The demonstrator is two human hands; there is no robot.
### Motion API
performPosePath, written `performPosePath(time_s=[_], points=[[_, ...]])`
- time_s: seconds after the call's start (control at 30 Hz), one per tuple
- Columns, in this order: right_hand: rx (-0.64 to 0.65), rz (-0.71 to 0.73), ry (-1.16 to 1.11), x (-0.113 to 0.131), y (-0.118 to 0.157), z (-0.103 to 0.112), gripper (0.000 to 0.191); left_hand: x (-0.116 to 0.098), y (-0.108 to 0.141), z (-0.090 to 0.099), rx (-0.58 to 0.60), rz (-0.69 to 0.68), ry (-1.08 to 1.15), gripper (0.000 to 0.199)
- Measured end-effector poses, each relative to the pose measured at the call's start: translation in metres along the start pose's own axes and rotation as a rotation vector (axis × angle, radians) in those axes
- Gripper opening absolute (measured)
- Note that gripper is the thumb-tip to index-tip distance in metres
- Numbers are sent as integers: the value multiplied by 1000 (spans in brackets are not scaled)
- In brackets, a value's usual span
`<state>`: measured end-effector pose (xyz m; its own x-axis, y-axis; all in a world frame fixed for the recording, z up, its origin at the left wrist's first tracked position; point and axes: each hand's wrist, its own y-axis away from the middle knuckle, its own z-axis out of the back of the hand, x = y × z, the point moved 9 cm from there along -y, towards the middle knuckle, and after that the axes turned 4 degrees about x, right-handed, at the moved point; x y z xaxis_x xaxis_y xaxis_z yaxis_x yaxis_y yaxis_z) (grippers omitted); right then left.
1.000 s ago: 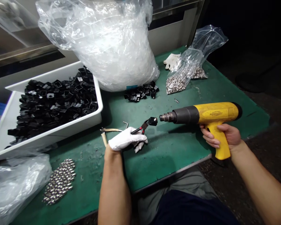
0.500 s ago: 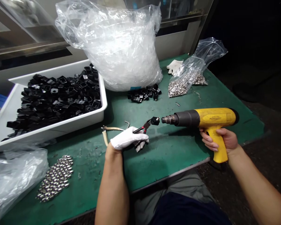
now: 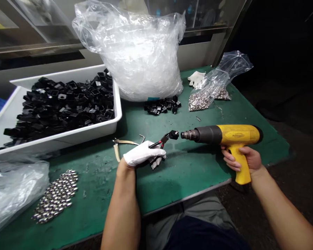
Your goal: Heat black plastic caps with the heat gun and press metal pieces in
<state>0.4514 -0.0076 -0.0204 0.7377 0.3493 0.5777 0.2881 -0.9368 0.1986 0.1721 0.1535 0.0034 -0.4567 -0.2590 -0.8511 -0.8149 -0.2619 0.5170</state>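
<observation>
My left hand [image 3: 145, 154], in a white glove, is closed around the handles of a pair of pliers [image 3: 165, 139]. Clamped in the plier jaws is a small black plastic piece [image 3: 174, 134] with a bit of metal showing at its tip. My bare right hand [image 3: 243, 159] grips the yellow handle of a heat gun [image 3: 234, 134]. The gun's stepped metal nozzle points left at the black piece, with a narrow gap between them. Behind my left hand lies a second pair of pliers [image 3: 116, 149] with cream handles, beside a hex key [image 3: 142, 138].
A white bin [image 3: 94, 127] full of black plastic parts stands at left. Behind are a big clear bag [image 3: 143, 62], a small pile of black parts [image 3: 163, 105] and bags of metal pieces [image 3: 199, 100]. Shiny metal parts [image 3: 57, 196] lie front left near a plastic bag [image 3: 15, 194].
The view has shifted slightly. Both hands keep their hold, and the heat gun's nozzle stays close to the black piece in the pliers.
</observation>
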Motion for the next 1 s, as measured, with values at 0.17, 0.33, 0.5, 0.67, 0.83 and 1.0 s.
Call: performPosePath(time_s=[0.17,0.33,0.5,0.67,0.83,1.0], points=[[7,4,8,1,-2,-1,44,-1,0,-1,-7,7,2,35],[6,7,20,1,-3,-2,45,-2,0,-1,-5,-5,-1,35],[3,19,27,1,-3,-1,44,1,-1,1,-18,-3,-10,38],[0,20,28,2,-3,-2,44,3,-2,1,-24,-10,4,36],[-1,21,26,2,-4,-2,44,0,-1,-1,-27,-5,0,35],[-3,24,24,2,-4,-1,43,-1,1,-1,-36,2,-7,35]])
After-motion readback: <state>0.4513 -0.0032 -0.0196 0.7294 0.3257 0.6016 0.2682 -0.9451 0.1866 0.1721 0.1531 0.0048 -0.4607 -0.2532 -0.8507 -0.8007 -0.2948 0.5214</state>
